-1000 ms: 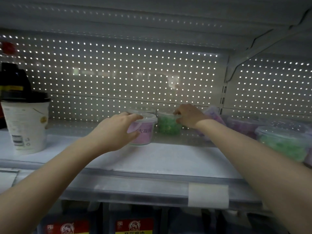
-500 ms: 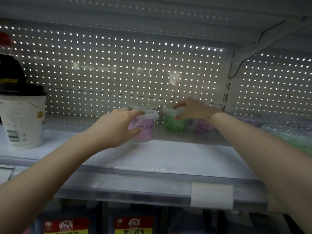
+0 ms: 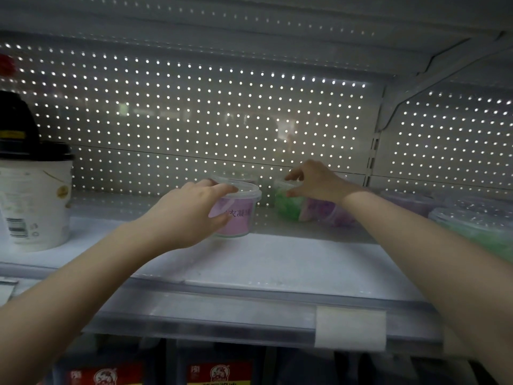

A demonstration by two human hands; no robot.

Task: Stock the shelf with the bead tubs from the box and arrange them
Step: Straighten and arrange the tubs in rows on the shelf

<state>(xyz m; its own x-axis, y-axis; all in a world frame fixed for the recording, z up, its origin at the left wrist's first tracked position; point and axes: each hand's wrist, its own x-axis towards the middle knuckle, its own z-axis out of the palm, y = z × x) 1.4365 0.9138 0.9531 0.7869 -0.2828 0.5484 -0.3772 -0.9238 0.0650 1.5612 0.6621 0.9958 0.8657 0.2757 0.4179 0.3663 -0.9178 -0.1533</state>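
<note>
- While both arms reach in over the front edge of the shelf (image 3: 277, 262), L hand (image 3: 183, 215) grips the pink tub (image 3: 238, 215): thumb on the near wall, fingers curled over the lid rim. Tub stands upright mid-shelf.
- 2nd clear tub (image 3: 236, 179) sits right behind it; touching or not, can't tell.
- R hand (image 3: 319, 182) pinches the green tub (image 3: 286, 204) at its lid rim, thumb low, forefinger on top. Tub's near the back edge, just right of the pink one.
- Purple tub (image 3: 324, 211) right beside the green one, under the R wrist; blurred, seems tilted.
- Right edge: 1 more green container (image 3: 477, 229), blurred.
- Left edge: white cup (image 3: 36, 207) w/ black lid, upright.
- Blank label (image 3: 350, 327) on the front-edge strip.
</note>
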